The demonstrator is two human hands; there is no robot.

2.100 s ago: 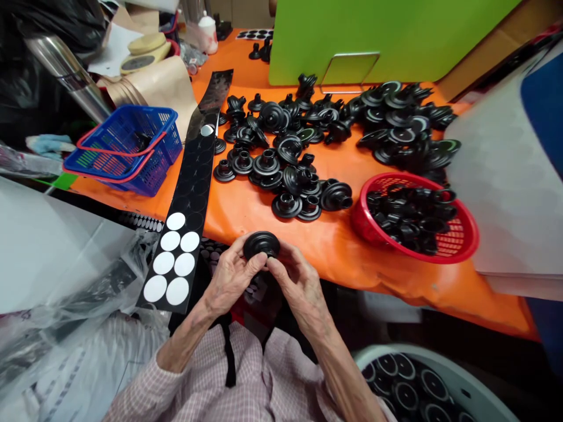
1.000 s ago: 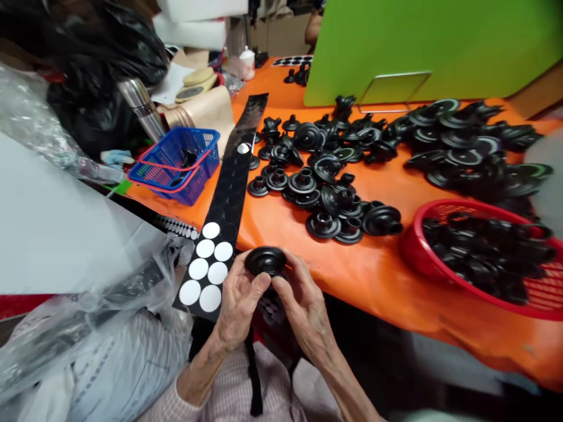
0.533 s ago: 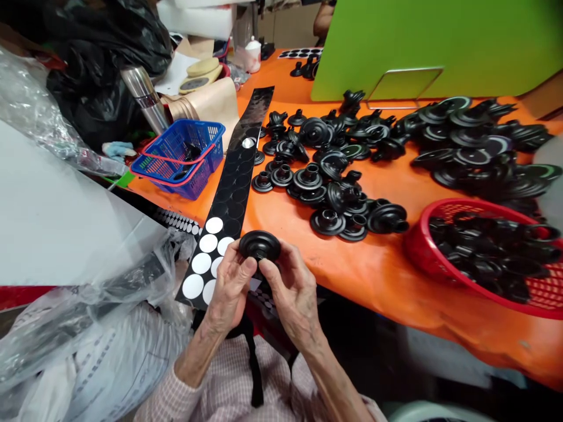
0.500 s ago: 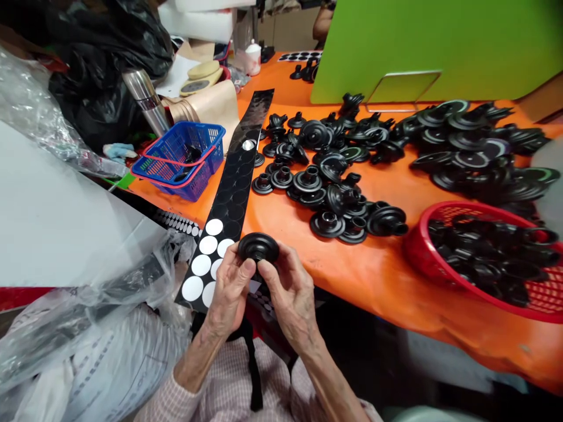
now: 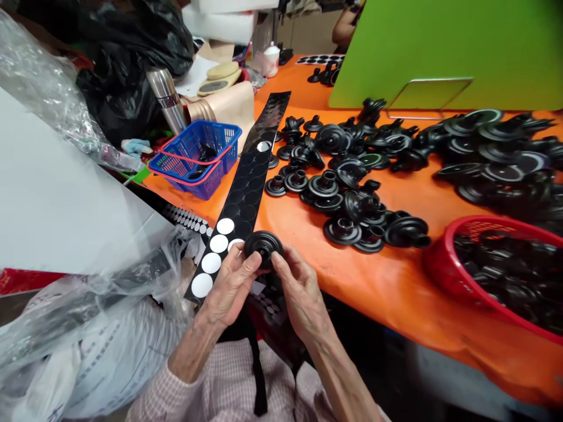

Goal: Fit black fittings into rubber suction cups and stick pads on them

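A round black ridged part [image 5: 263, 243] is held between both hands at the front edge of the orange table. My left hand [image 5: 231, 284] grips its left side, thumb near the central hub. On the right side, my right hand [image 5: 301, 287] holds the same part with thumb and fingers. The part's stepped face and hub point up toward the camera. Just left of the hands lies a black strip [image 5: 241, 196] with white round stickers [image 5: 212, 262] at its near end and a single one farther up.
Many similar black parts [image 5: 343, 230] are heaped on the orange table [image 5: 378, 281]. A red basket [image 5: 444, 252] full of black pieces stands right. Left are a blue basket [image 5: 193, 181], a steel flask [image 5: 167, 99] and plastic bags. A green board [image 5: 440, 53] stands behind; a person's arm [image 5: 345, 29] shows beyond.
The black part has tilted in my hands, so its hub now faces the camera more. The camera view has shifted, moving the table contents slightly right in the picture.
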